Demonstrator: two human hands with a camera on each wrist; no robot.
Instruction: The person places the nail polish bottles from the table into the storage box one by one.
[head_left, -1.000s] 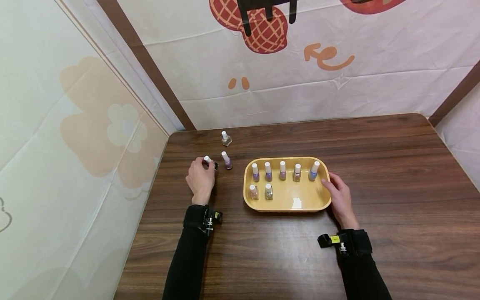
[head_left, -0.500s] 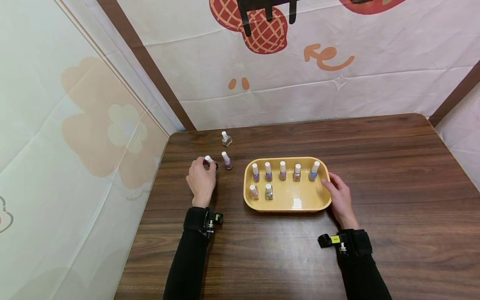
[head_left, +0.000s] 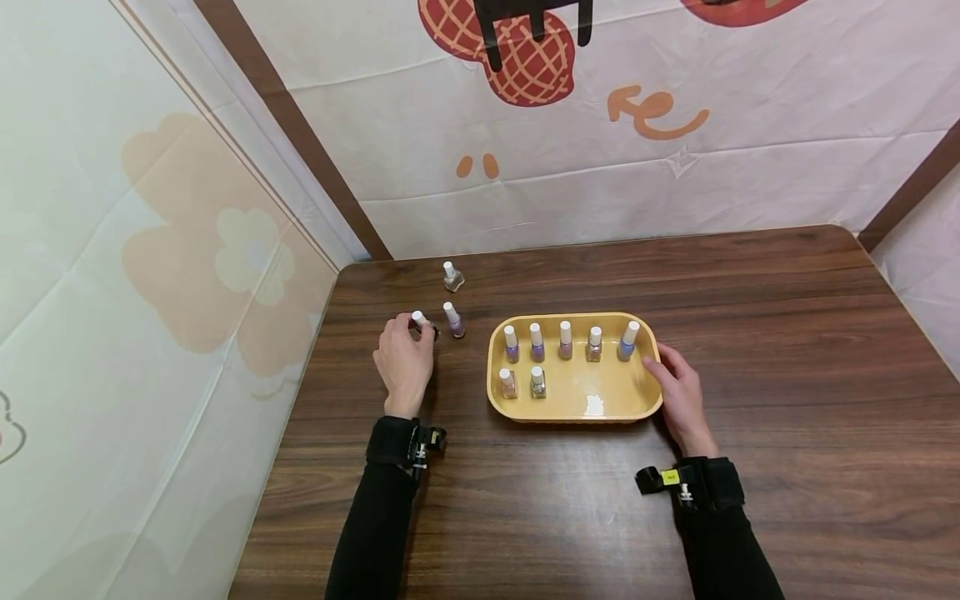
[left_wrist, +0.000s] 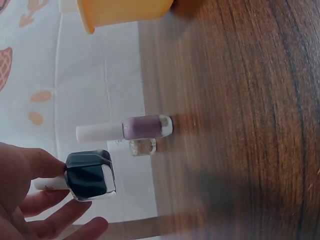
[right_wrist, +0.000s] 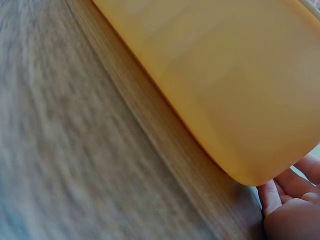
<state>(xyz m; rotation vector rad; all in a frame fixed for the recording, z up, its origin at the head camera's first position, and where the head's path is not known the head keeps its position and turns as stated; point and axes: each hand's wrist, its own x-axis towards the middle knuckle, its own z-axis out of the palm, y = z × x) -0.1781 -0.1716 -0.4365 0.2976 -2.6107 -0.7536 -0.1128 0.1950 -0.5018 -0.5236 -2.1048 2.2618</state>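
My left hand (head_left: 405, 360) pinches a dark nail polish bottle (left_wrist: 91, 175) by its white cap; in the left wrist view the bottle hangs off the table. Just right of it stands a purple nail polish bottle (head_left: 454, 322), and farther back a clear, glittery nail polish bottle (head_left: 453, 279). At the right end of a yellow tray (head_left: 592, 408), my right hand (head_left: 678, 396) grips the rim, thumb over the edge and fingers outside. Inside the tray, several white-capped nail polish bottles stand in a back row, including a blue one (head_left: 627, 343); two more stand at front left.
The brown wooden table (head_left: 795, 375) runs up to a printed cloth (head_left: 585, 200) at the back. Another cloth wall (head_left: 172, 317) borders the table on the left. The tray's front right part shows its bare yellow floor.
My left hand has shifted very slightly to the right with the dark nail polish bottle in its fingers. My right hand and the tray stay in place.
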